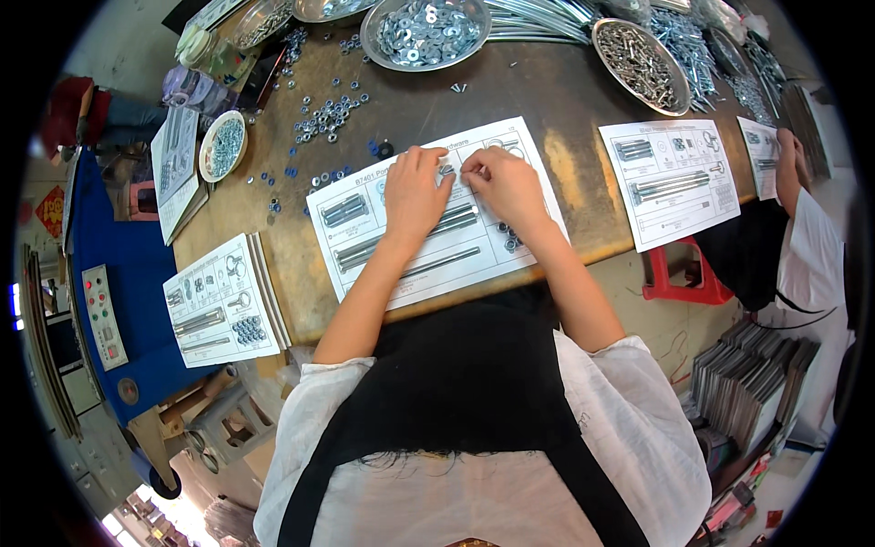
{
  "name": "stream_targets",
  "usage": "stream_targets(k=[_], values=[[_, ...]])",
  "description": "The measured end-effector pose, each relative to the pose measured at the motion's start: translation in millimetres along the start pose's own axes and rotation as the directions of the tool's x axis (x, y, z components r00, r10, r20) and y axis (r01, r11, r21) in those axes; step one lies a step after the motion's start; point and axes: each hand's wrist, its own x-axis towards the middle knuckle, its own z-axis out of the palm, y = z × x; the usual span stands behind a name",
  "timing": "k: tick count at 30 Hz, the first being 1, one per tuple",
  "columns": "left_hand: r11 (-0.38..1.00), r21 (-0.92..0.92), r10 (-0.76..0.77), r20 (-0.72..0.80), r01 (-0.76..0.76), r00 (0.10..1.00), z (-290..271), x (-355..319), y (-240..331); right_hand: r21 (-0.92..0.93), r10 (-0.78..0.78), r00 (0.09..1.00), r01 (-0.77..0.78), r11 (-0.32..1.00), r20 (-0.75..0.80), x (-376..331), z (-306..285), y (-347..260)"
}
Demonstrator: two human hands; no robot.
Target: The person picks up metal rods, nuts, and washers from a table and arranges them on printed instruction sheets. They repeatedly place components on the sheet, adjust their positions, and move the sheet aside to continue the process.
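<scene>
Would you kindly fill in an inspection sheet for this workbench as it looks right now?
Surface: worn brown workbench, scuffed.
Job's things: printed parts sheet under both hands, long bolts and nuts laid on it.
Clutter: loose nuts, metal bowl of washers, bowl of screws, more sheets.
Grippers: left hand and right hand pinch small parts at the sheet's top; what they hold is hidden.
Cables: nothing seen.
Surroundings: another person's hand at right, red stool, blue cabinet.

Both forearms extended; left hand [415, 190], right hand [507, 185] fingertips nearly meeting, pinching.
</scene>
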Motion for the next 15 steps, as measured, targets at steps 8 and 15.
stream_targets(k=[8,15], values=[[0.989,-0.113,-0.079,0.099,0.09,0.992,-2,2,-14,-0.074,-0.029,1.0,0.028,0.997,-0.007,3,19,-7],[0.963,-0.241,-0.081,0.164,0.12,0.983,-2,7,-16,-0.112,0.003,1.0,-0.007,0.994,-0.029,6,23,-12]])
